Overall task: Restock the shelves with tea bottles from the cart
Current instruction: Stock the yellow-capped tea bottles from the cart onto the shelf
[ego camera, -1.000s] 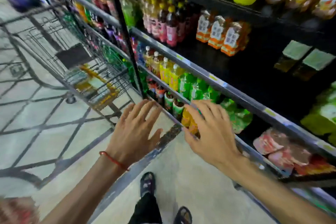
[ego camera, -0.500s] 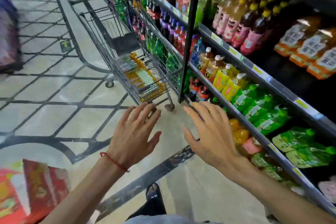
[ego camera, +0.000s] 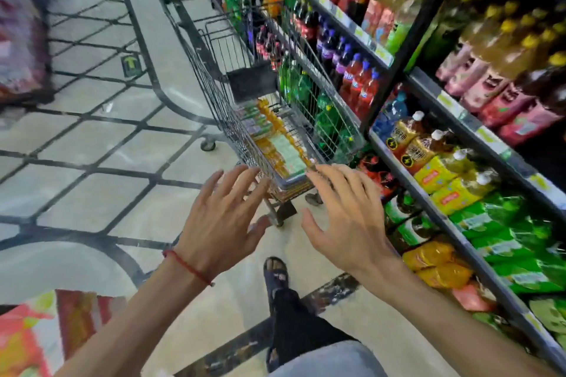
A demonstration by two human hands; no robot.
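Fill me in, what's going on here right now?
A person stands in a shop aisle facing a wire cart parked beside the drink shelves. Packs of tea bottles lie in the bottom of the cart. The left hand and right hand are both stretched out toward the cart's near end, fingers spread, holding nothing. No bottle has been picked up at this moment.
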